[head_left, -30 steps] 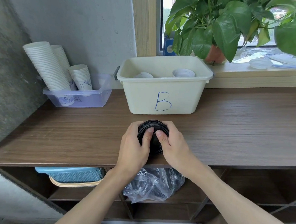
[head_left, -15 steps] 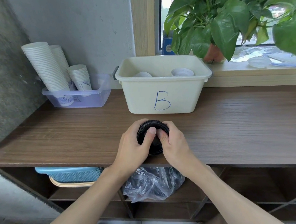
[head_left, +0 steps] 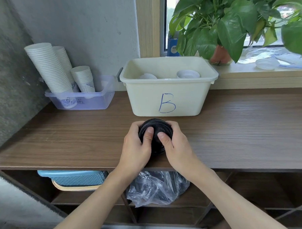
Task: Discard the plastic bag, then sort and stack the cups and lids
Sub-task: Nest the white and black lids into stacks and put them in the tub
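Although both thumbs [head_left: 149, 134] shifted slightly, left grip [head_left: 136, 146] and right grip [head_left: 177, 148] still curl round the black round plastic lid stack [head_left: 156, 126], centre frame, on the brown wooden table [head_left: 75, 136]; squaring likely unfinished.

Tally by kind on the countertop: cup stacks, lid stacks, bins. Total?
Cup stacks: 3, in the clear tray
Black lid stack: 1, gripped by left hand and right hand
White lid stacks: 2, in the cream bin
Bins: 2
Total: 8
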A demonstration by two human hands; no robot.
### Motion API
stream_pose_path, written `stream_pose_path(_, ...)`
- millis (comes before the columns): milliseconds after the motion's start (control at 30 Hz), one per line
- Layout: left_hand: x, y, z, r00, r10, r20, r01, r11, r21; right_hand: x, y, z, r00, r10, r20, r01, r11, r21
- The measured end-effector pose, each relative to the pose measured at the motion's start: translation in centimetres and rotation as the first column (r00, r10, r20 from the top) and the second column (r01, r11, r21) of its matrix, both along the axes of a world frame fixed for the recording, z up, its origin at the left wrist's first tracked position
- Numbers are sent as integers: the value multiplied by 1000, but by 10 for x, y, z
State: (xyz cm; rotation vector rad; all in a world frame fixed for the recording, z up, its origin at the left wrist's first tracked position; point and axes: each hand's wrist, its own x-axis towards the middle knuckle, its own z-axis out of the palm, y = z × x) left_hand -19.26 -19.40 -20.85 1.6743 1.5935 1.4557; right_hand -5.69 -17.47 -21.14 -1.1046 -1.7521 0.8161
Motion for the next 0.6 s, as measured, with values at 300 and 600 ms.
stream_pose_path(300, 2, -2, 1, 999, -35, 5, 35, 999, -2, 2, -2, -1, 1000, -7, 14, 6, 1000, 18)
stream_pose_path(600, 7, 0, 0, 1000, 20, -12, -19, 999, 35, 0, -3, 3, 999, -17, 32, 17, 1000, 8)
